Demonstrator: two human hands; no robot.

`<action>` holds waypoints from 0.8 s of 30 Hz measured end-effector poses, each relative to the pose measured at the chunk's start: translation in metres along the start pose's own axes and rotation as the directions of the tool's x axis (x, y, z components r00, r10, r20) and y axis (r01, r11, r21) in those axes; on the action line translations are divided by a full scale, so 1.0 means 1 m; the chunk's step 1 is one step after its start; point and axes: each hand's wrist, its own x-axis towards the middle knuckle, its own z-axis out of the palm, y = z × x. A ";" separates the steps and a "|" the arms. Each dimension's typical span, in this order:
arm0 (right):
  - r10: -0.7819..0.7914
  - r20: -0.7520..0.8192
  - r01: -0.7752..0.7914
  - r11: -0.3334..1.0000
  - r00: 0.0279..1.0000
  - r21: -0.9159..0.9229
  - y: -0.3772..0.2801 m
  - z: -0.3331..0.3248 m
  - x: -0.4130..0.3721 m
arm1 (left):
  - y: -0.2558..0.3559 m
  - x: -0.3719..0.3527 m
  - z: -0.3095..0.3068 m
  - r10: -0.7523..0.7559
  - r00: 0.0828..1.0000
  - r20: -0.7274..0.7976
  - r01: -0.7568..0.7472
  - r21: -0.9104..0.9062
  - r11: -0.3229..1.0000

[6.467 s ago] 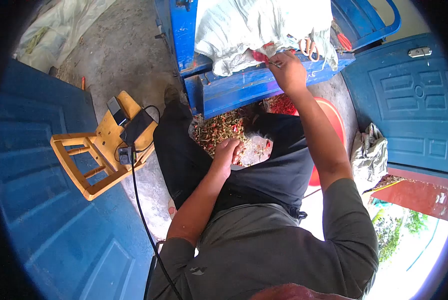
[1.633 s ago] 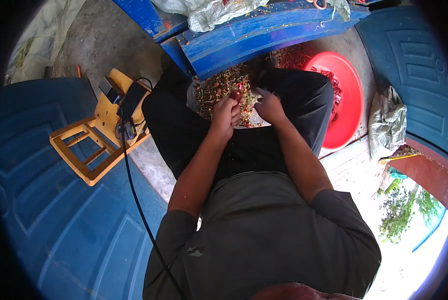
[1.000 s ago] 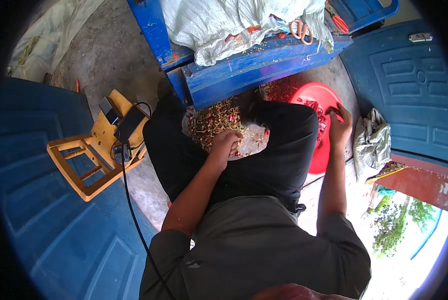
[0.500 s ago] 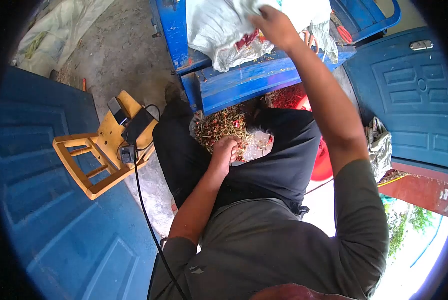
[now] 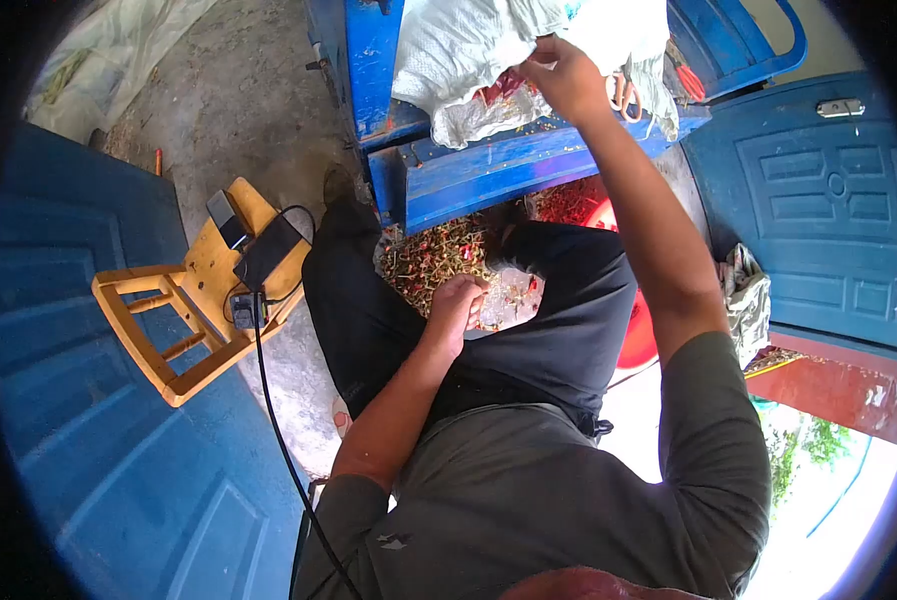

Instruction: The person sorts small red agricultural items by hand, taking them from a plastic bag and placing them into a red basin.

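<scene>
The right hand (image 5: 563,75) is raised to the mouth of the white woven sack (image 5: 468,45), which lies crumpled on the front edge of the blue metal cart (image 5: 488,170). Its fingers are curled closed just beside the glossy red chilies (image 5: 503,88), but whether they pinch cloth or chili I cannot tell. The left hand (image 5: 456,302) is loosely clenched over the dry pile of stems (image 5: 430,262) between the knees

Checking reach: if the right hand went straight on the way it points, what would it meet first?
Probably the white sack, near the red chillies at its fold. The right hand looks almost on it, though depth is unclear.
</scene>
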 end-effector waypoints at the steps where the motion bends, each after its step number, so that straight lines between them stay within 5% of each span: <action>1: 0.005 -0.040 -0.006 1.000 0.999 -0.017 0.010 0.011 -0.005 | -0.002 0.000 0.001 -0.002 1.000 0.006 0.002 0.001 1.000; 7: 0.140 -0.065 -0.142 0.989 0.988 -0.031 0.006 0.015 -0.023 | -0.004 0.003 -0.003 0.003 1.000 0.006 -0.003 0.012 1.000; 10: 0.188 -0.050 -0.159 0.925 0.981 0.345 0.013 0.014 -0.038 | -0.004 0.002 -0.006 0.018 1.000 -0.012 -0.018 0.001 1.000; 14: 0.190 0.144 -0.238 0.818 0.971 0.523 0.034 0.000 -0.081 | -0.004 0.002 -0.003 -0.007 1.000 -0.006 0.007 0.013 1.000; 16: 0.351 0.308 -0.465 0.589 0.884 0.661 0.025 -0.009 -0.115 | -0.004 0.002 -0.002 -0.020 1.000 -0.004 0.021 0.028 0.999; 20: 0.156 0.630 -0.602 0.533 0.761 0.595 0.008 -0.001 -0.204 | 0.001 -0.001 0.005 -0.021 0.999 -0.029 0.023 0.057 0.998; 21: 0.055 0.650 -0.614 0.398 0.758 0.682 0.009 0.014 -0.232 | -0.001 0.001 0.005 -0.017 0.999 -0.033 0.019 0.062 0.998; 24: -0.091 0.765 -0.672 0.420 0.638 0.610 0.004 0.035 -0.282 | -0.004 0.001 0.011 0.044 0.996 -0.078 -0.041 0.043 0.998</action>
